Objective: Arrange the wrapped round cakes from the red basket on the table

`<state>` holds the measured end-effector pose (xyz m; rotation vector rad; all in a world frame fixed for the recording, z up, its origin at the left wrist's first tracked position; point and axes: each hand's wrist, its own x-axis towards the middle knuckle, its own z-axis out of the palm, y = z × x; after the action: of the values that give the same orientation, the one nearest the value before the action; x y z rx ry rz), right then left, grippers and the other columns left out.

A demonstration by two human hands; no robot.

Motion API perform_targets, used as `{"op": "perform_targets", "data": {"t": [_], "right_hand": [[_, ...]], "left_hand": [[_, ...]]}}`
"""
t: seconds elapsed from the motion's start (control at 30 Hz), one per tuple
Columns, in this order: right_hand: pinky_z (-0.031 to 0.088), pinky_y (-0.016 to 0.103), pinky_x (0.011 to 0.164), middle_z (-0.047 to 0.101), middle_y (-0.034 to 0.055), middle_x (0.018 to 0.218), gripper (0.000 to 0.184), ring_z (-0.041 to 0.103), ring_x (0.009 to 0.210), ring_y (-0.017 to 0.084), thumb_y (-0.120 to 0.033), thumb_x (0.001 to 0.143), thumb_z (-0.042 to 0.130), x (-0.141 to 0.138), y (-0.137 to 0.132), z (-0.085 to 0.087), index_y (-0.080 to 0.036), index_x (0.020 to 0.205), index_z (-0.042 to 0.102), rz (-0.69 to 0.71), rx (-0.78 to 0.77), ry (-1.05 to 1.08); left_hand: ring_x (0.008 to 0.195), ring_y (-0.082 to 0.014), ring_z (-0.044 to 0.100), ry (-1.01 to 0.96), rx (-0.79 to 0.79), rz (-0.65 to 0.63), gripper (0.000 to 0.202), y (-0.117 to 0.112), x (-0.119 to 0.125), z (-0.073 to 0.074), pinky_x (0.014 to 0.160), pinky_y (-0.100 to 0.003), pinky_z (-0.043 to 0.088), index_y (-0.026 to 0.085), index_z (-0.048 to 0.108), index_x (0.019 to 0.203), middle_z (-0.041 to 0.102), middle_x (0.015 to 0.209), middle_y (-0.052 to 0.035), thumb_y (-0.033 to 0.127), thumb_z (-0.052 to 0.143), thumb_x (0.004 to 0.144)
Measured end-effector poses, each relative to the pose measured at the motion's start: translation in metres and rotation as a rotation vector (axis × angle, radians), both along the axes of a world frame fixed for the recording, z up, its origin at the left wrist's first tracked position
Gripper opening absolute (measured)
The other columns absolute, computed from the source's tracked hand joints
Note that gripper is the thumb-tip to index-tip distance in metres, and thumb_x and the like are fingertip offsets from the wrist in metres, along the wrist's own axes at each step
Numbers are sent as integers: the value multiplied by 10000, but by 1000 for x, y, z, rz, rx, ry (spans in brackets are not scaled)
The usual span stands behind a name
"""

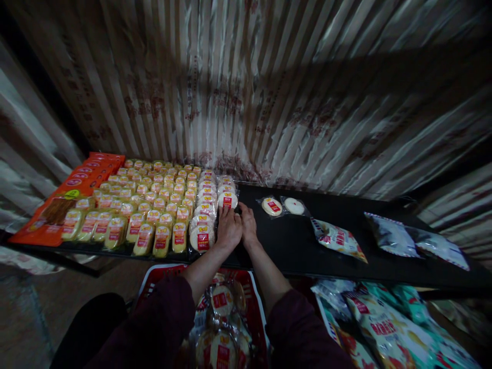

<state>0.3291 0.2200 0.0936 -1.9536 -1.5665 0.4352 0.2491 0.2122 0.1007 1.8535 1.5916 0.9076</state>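
Note:
My left hand (pixel 228 228) and my right hand (pixel 248 223) rest side by side on a black shelf (pixel 292 241), fingers curled against a column of round cakes in clear wrappers with red labels (pixel 227 197). The nearest packet lies right at the fingertips of both hands. Whether either hand grips a packet is hidden by the backs of the hands. Left of that column stand more rows of the same round cakes (pixel 203 215) and several rows of small yellow packets (pixel 154 205).
Orange flat packets (pixel 73 195) fill the shelf's left end. Two loose round cakes (pixel 282 206) and several snack bags (pixel 338 238) lie to the right. A red basket (pixel 253 307) with round cakes sits below between my arms. Colourful bags (pixel 384 323) are piled at lower right.

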Motion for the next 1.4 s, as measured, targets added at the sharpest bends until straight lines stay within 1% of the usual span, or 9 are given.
{"op": "perform_targets", "data": {"t": [0.33,0.47,0.63,0.73,0.83,1.03,1.2,1.3,1.4], "right_hand": [[489,325,882,536,110,1153,422,572,998,198,-161,790,440,-1,-22,-11,-178,1188,579,62,172,88],[482,321,896,541,114,1117,405,570,1010,198,-154,789,427,-5,-42,-10,-157,1154,604,85,191,118],[473,318,908,564,104,1076,394,579,994,195,-137,772,431,-10,-69,-12,-155,1111,631,97,170,159],[471,329,909,578,112,1060,396,577,990,199,-129,772,425,-14,-85,-14,-133,1114,626,106,185,184],[471,334,902,585,102,1037,383,578,972,194,-118,776,417,-19,-100,-16,-148,1091,632,105,197,183],[473,331,890,572,105,1042,369,577,957,191,-120,796,408,-33,-138,-19,-148,1098,619,119,273,174],[478,338,878,552,109,1133,399,563,1010,205,-111,790,425,-40,-172,-35,-180,1149,584,143,294,138],[491,324,843,596,99,1078,380,584,958,199,-100,791,433,-42,-185,-48,-181,1126,595,171,192,102],[492,293,826,630,109,1099,358,611,946,191,-99,805,453,-42,-191,-61,-170,1120,609,228,-47,-6]], "left_hand": [[1263,-213,477,29,4,-32,371,-15,1,-4,1173,-402,209,51,606,1106,622,1217,-173,137,337,866],[1250,-203,489,-28,-19,-2,374,-36,-2,-1,1151,-368,261,54,589,1139,607,1241,-172,139,354,861],[1166,-208,550,-58,-63,-10,355,-64,-9,5,1098,-361,347,95,614,1095,650,1150,-140,121,370,838],[1163,-212,551,-78,-54,-19,329,-79,-15,3,1081,-365,369,123,622,1065,654,1133,-126,117,394,828],[1162,-215,546,-122,-39,-20,299,-92,-22,-4,1058,-381,395,146,623,1031,657,1112,-113,113,412,821],[1036,-200,592,-206,53,-68,273,-120,-41,-24,967,-380,468,155,606,1021,651,1058,-103,113,466,790],[1182,-210,522,-193,190,-165,283,-149,-62,-38,1031,-415,422,174,602,1025,622,1153,-104,98,463,790],[1172,-220,522,-98,184,-197,269,-168,-70,-49,1034,-428,412,172,620,1004,638,1121,-101,108,449,807],[1131,-209,550,28,-7,-171,306,-180,-74,-68,1045,-406,394,185,630,1036,644,1138,-97,112,405,841]]}}
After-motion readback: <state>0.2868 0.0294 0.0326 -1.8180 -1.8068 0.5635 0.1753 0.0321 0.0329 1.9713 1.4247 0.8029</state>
